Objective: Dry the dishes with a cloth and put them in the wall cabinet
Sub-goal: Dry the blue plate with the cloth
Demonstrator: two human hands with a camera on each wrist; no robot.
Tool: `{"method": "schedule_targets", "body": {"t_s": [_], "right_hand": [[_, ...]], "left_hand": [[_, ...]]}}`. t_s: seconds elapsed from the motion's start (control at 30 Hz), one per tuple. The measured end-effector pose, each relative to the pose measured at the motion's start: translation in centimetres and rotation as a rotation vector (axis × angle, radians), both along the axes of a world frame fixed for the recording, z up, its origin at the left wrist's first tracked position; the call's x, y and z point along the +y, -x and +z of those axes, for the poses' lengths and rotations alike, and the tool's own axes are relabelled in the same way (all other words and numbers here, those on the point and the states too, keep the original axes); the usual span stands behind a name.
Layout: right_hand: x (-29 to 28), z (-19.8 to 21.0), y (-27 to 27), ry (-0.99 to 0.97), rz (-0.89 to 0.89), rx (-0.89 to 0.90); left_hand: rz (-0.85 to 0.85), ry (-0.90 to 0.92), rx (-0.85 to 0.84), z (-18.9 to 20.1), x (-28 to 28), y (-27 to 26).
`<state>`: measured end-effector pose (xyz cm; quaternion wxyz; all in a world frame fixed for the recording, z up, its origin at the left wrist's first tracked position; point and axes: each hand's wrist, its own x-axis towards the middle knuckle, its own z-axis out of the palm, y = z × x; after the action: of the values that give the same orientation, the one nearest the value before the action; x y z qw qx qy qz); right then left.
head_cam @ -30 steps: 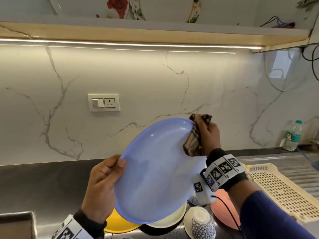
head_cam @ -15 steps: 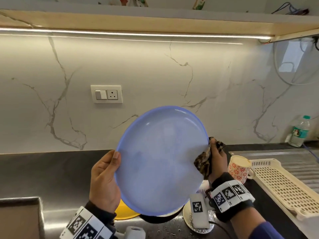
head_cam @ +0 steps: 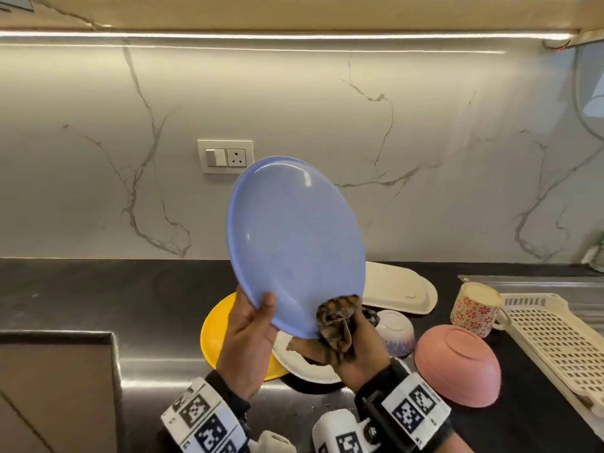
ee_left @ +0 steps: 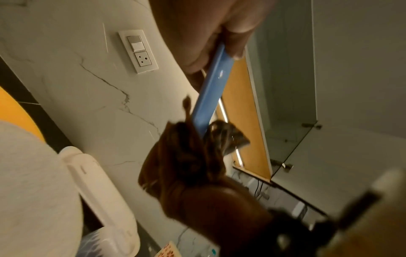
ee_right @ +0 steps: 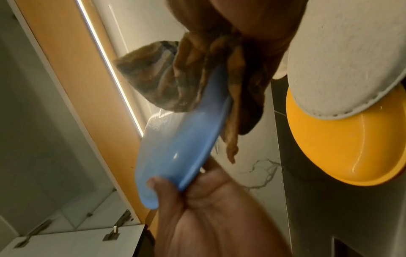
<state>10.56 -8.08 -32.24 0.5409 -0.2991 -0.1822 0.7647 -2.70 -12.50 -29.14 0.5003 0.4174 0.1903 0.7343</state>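
Hands meet at the lower rim of a blue plate (head_cam: 294, 243), which is held up tilted above the bench (head_cam: 81, 295), its hollow face toward the head camera. The left hand (head_cam: 245, 341) grips the rim at about 7 o'clock, thumb (head_cam: 266, 305) laid on the face and fingers curled behind it. The right hand (head_cam: 359, 348) pinches a brown patterned cloth (head_cam: 336, 325) over the rim at about 5 o'clock; the right wrist view shows the cloth (ee_right: 197, 73) folded round the plate's edge (ee_right: 175, 147), covering both sides. From the left wrist view the plate (ee_left: 213, 90) is seen edge-on between the two hands, the cloth (ee_left: 193, 153) bunched at its lower end.

On the bench below the plate lie a yellow plate (head_cam: 215, 335) at 7 o'clock and a white plate (head_cam: 294, 364) overlapping it. At 4 o'clock a small patterned bowl (head_cam: 397, 331) sits upside down, and just beside it, farther right, is an upturned pink bowl (head_cam: 457, 364). A white oblong dish (head_cam: 398, 289) lies at 3 o'clock, behind the small bowl. A floral mug (head_cam: 475, 308) stands near a cream slotted drying tray (head_cam: 555, 341) at the far right. A switch and socket plate (head_cam: 225, 156) is fixed to the marble wall (head_cam: 425, 142) at 11 o'clock from the blue plate.
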Motion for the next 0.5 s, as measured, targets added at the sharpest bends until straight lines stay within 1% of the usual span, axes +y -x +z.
{"method": "schedule_targets", "body": {"t_s": [0.07,0.13,0.2,0.27,0.33,0.43,0.5], "right_hand": [[-0.2,0.2,1.0,0.017,0.059,-0.008],[0.0,-0.4,1.5,0.037,0.148,0.002],[-0.3,0.3,1.7,0.079,0.201,0.009],[-0.3,0.4,1.5,0.074,0.266,-0.010],[-0.3,0.1,1.2,0.052,0.324,-0.085],[0.3,-1.2,0.3,0.078,0.330,-0.228],[0.8,-2.5,0.1,0.115,0.345,-0.375]], "left_hand": [[0.015,0.026,0.090,-0.9,-0.1,-0.1],[0.091,0.049,0.227,-1.5,-0.3,0.1],[0.161,0.006,0.341,-1.8,-0.4,0.7],[0.208,-0.059,0.437,-1.7,-0.3,1.2],[0.265,-0.098,0.499,-1.7,-0.1,2.1],[0.357,-0.132,0.618,-2.1,0.3,3.9],[0.406,-0.143,0.723,-2.4,0.2,5.1]]}}
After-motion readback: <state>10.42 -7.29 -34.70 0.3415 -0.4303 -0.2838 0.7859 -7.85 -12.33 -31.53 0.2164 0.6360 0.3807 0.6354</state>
